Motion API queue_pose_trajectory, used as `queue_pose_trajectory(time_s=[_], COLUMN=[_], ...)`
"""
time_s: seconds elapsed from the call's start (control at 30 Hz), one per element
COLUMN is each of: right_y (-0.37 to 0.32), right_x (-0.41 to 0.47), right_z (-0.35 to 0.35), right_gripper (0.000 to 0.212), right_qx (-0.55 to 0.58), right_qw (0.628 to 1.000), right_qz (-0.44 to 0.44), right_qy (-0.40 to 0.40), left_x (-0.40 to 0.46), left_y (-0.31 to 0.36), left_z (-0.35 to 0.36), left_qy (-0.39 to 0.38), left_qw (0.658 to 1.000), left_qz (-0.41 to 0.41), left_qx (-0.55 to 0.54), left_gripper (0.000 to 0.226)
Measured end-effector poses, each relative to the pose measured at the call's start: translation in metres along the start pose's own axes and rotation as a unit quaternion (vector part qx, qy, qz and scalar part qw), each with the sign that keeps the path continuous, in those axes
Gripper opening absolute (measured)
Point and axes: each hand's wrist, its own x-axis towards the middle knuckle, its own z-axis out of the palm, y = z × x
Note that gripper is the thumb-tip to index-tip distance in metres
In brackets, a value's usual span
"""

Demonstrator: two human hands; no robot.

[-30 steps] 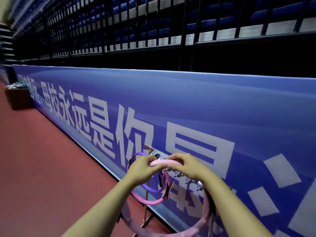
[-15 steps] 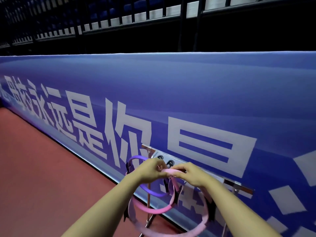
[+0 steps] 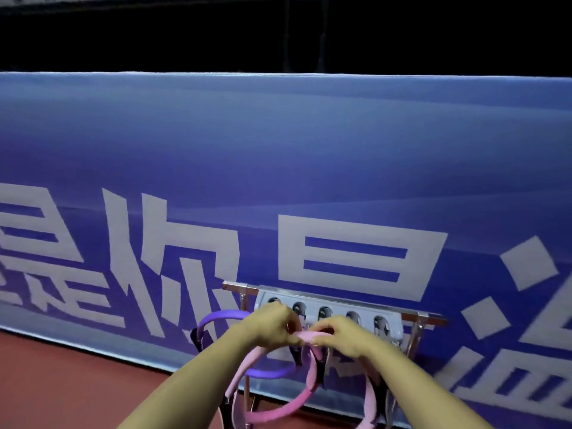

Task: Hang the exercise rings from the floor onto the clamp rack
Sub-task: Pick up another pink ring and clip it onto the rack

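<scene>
Both hands (image 3: 305,334) pinched on pink ring (image 3: 309,338)

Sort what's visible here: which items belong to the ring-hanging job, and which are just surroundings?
Part of the job:
- pale pink exercise ring, gripped by left hand and right hand
- purple exercise ring
- bright pink exercise ring
- grey clamp rack on a metal frame

Just surroundings:
- blue banner with white characters
- red floor
- dark stands

Both hands (image 3: 312,334) pinch a pink ring (image 3: 305,337) at the clamp rack (image 3: 328,308).
</scene>
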Motion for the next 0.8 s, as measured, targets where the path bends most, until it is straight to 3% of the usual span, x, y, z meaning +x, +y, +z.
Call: queue_pose_trajectory(time_s=[0.23,0.47,0.8], right_y=[0.031,0.034,0.063], right_x=[0.020,0.044,0.079], right_z=[0.035,0.033,0.038], right_gripper=[0.034,0.020,0.033], right_qx=[0.043,0.002,-0.004], right_qw=[0.992,0.991,0.987], right_qz=[0.104,0.120,0.158], right_qy=[0.053,0.061,0.036], left_x=[0.034,0.064,0.100], left_y=[-0.024,-0.041,-0.065], left_z=[0.019,0.036,0.056], left_qy=[-0.021,-0.031,-0.049], left_qw=[0.998,0.998,0.998], left_qz=[0.051,0.022,-0.042], left_qx=[0.038,0.042,0.021], left_gripper=[0.037,0.041,0.041])
